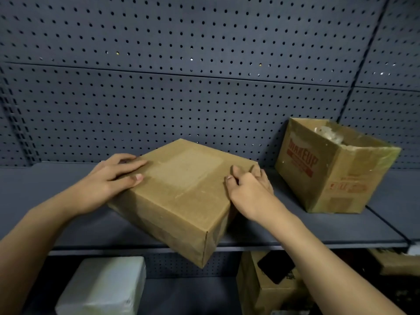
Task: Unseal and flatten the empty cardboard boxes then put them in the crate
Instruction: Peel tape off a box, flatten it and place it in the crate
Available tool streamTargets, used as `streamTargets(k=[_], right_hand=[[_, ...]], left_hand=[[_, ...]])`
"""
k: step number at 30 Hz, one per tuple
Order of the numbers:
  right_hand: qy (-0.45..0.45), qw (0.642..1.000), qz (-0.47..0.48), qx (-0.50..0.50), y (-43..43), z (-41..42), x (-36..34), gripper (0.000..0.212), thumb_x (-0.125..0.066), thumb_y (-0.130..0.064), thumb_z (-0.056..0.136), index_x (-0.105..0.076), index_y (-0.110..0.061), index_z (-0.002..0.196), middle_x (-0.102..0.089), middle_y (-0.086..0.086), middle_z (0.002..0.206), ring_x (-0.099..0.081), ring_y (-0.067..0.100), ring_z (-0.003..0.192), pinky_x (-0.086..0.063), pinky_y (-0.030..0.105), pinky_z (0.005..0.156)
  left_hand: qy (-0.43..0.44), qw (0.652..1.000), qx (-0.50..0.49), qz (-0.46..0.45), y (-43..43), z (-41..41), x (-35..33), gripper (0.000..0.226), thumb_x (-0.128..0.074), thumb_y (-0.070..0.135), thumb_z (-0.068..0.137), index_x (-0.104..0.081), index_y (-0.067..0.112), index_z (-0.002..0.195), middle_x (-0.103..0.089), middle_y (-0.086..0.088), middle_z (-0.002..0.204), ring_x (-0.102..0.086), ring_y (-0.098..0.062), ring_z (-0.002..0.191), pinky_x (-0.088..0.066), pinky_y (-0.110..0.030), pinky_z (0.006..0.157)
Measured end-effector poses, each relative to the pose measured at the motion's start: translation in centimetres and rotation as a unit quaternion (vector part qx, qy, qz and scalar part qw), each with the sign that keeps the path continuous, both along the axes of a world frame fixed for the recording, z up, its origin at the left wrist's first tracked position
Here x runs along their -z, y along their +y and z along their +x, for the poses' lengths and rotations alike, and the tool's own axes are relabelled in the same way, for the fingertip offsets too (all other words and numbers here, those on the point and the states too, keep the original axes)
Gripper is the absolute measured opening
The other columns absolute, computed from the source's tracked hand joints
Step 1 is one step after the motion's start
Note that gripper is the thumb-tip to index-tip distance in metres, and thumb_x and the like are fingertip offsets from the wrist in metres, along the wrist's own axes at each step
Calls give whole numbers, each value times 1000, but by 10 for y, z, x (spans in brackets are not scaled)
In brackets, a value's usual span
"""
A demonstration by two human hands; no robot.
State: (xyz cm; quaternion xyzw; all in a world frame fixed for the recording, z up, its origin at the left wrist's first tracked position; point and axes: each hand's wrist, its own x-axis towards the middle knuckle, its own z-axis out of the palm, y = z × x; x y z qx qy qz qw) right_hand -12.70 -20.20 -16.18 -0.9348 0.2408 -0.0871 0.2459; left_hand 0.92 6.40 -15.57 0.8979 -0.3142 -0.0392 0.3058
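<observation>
A plain brown cardboard box [181, 192] lies closed on the grey shelf [68, 219], with its near corner hanging over the shelf's front edge. My left hand [109, 180] rests flat on the box's left top edge, fingers straight. My right hand [247, 185] grips the box's right top edge with its fingers curled over it. A second brown box [327, 169] with red "MAKEUP" print stands open-topped to the right, tilted against the back wall. No crate is in view.
A grey pegboard wall [204, 98] backs the shelf. On the lower shelf stand a white box [102, 289] at the left and a brown box [268, 289] with a black object on it at the right.
</observation>
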Motion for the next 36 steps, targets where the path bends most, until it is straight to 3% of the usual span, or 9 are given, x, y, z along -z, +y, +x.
streamTargets(k=[4, 9, 18, 25, 28, 31, 32, 34, 36], right_hand=[[-12, 998, -57, 5, -5, -9, -7, 51, -31, -56, 102, -40, -32, 147, -1, 14, 165, 4, 35, 152, 1, 49, 122], [-102, 994, -39, -28, -37, 16, -24, 59, -44, -55, 99, -39, -27, 150, -27, 13, 160, -21, 30, 149, -21, 46, 121], [35, 994, -36, -98, -64, 65, -31, 53, -51, -52, 98, -50, -28, 144, -47, -1, 151, -36, 26, 143, -24, 38, 117], [10, 994, -90, -66, -60, 8, -18, 62, -43, -65, 95, -42, -35, 149, -52, 1, 146, -48, 30, 133, -42, 39, 102], [-29, 995, -38, -85, -58, -9, -8, 62, -43, -66, 94, -41, -36, 149, -63, 0, 126, -58, 19, 102, -43, 31, 83], [-90, 990, 22, -111, -54, -17, 6, 60, -43, -62, 94, -42, -36, 148, -56, -6, 136, -55, 16, 119, -42, 32, 98], [-107, 988, 30, -111, -51, -18, 10, 59, -43, -61, 95, -43, -35, 148, -56, -9, 127, -52, 19, 124, -41, 33, 103], [-121, 987, 32, -98, -46, -18, 15, 56, -41, -56, 97, -42, -34, 149, -46, -14, 102, -51, 23, 120, -40, 35, 101], [-125, 989, 21, -79, -42, -18, 18, 55, -38, -55, 99, -41, -34, 149, -39, -14, 96, -52, 23, 115, -42, 36, 98]], left_hand=[[3, 999, -27, 20, -8, -7, -8, 71, -37, 85, 74, -40, 56, 139, -25, 15, 155, -15, -17, 143, -13, -45, 118], [8, 984, -180, -10, -32, -54, -3, 87, -35, 73, 82, -20, 33, 157, 1, -3, 165, 5, -31, 149, -8, -51, 120], [91, 979, -171, -63, -75, -115, 7, 85, -46, 65, 90, -10, 30, 159, 31, -1, 160, 20, -31, 149, -1, -48, 120], [115, 982, -80, -127, -40, -70, 9, 71, -62, 40, 93, -28, 32, 155, 12, 15, 164, -2, -14, 151, -7, -38, 122], [145, 985, -43, -85, -31, -46, -3, 86, -65, 50, 79, -27, 34, 154, 8, 19, 163, -5, -11, 151, -11, -37, 121], [137, 990, -34, 21, -35, -22, -16, 89, -59, 47, 77, -24, 27, 156, 6, 13, 164, -7, -13, 151, -11, -33, 118], [130, 990, -25, 48, -38, -15, -19, 75, -57, 44, 85, -32, 25, 152, -4, 9, 164, -17, -14, 148, -14, -33, 115], [114, 991, -25, 62, -45, -5, -21, 21, -50, 39, 93, -47, 28, 110, -29, 5, 135, -41, -6, 111, -23, -32, 98], [89, 992, -31, 86, -56, -1, -23, 19, -45, 36, 95, -29, 31, 89, -24, 9, 114, -31, -9, 96, -20, -30, 88]])
